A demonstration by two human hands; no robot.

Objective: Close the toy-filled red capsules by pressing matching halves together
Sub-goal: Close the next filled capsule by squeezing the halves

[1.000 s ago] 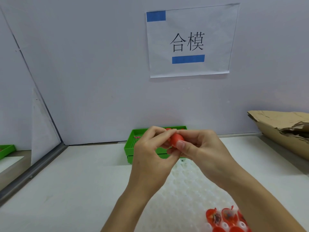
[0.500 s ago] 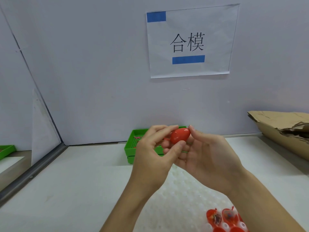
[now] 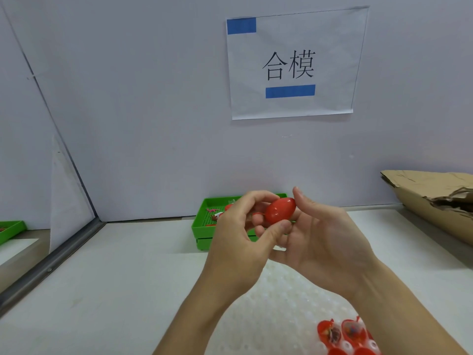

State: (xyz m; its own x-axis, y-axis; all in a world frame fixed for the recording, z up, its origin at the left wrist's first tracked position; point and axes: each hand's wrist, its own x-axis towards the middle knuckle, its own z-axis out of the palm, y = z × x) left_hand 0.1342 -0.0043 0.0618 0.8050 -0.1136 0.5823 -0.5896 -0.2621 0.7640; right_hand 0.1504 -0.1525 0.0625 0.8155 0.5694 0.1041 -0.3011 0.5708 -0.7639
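One red capsule (image 3: 279, 210) looks shut now, pinched in the left hand (image 3: 238, 242) above the worktop's middle with the right hand (image 3: 325, 242) open behind it, but open toy-filled halves (image 3: 343, 334) wait near the front edge.

Glossy red egg-shaped capsule (image 3: 279, 210), halves joined, tilted with its upper end to the right, held above the surface between both hands, open red capsule halves (image 3: 341, 334) with small toys inside, sitting in a white dimpled tray (image 3: 276, 316) at lower right
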